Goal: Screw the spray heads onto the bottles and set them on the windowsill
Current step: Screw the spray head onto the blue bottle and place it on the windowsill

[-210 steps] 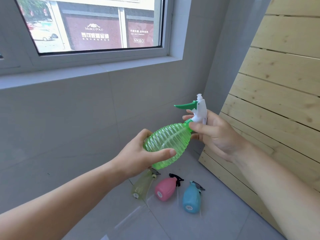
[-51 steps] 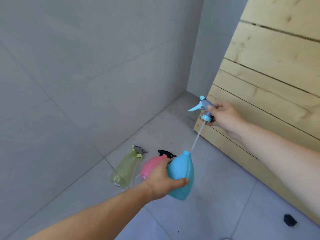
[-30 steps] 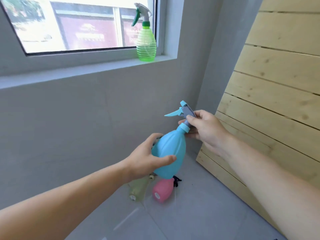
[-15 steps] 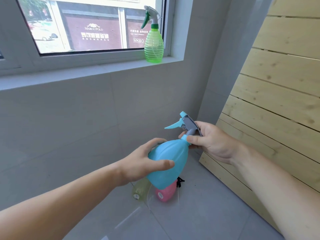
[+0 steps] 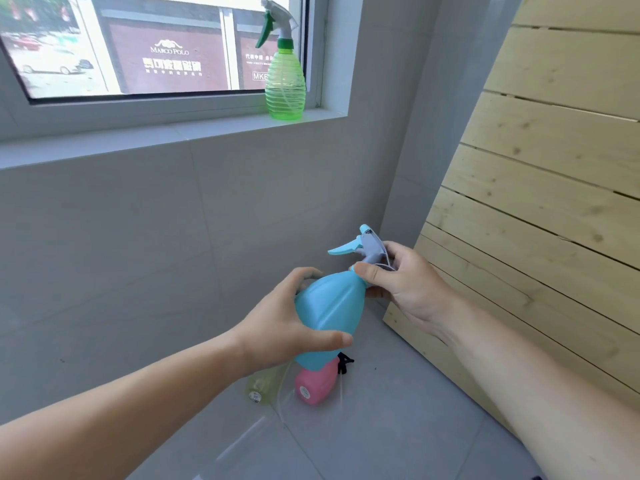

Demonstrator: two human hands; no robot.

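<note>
A blue bottle (image 5: 330,306) is held tilted in the air at mid-frame, its neck pointing up and right. My left hand (image 5: 280,327) wraps its body from the left. My right hand (image 5: 401,282) grips the blue and grey spray head (image 5: 367,244) at the bottle's neck, thumb across the collar. A green bottle (image 5: 284,88) with its green and white spray head on stands upright at the right end of the windowsill (image 5: 166,136). On the floor below lie a pink bottle (image 5: 315,384) with a black spray head and a pale yellow bottle (image 5: 265,384), partly hidden by the blue one.
A slatted wooden panel (image 5: 540,216) leans against the wall on the right. Grey tiled wall (image 5: 104,244) runs under the window, and grey tiled floor (image 5: 398,427) spreads below my arms. The sill to the left of the green bottle is bare.
Seven seconds ago both hands held the green bottle; it now stands on the sill. I lifted the blue bottle and spray head from the floor, and the head now sits on the neck.
</note>
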